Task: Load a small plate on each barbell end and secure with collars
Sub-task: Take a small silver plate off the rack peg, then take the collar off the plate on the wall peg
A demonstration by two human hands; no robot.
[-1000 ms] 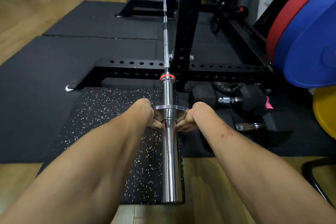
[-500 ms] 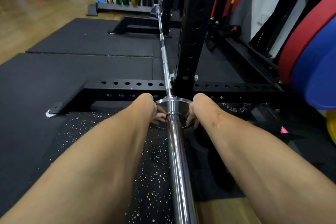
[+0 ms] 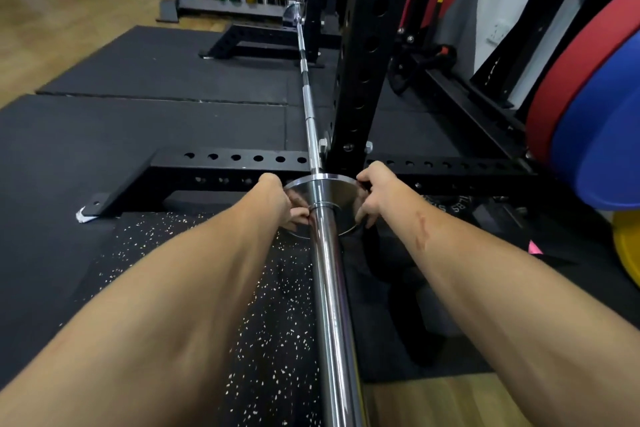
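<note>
A chrome barbell (image 3: 334,305) runs from the bottom of the view away toward the rack. A small shiny steel plate (image 3: 341,194) sits on the near sleeve, far along it, close to the inner end. My left hand (image 3: 278,201) grips the plate's left edge. My right hand (image 3: 375,192) grips its right edge, fingers curled over the rim. The collar behind the plate is hidden. The barbell's far end (image 3: 292,12) shows small in the distance.
A black rack upright (image 3: 363,55) and its holed base beam (image 3: 225,166) stand just beyond the plate. Large red and blue plates (image 3: 599,121) hang at the right, a yellow plate (image 3: 628,246) below them. Black mats cover the floor; more plates stand stored far back.
Both hands have slid the small plate farther along the sleeve toward the rack, covering the orange ring seen earlier. My head has moved lower and closer.
</note>
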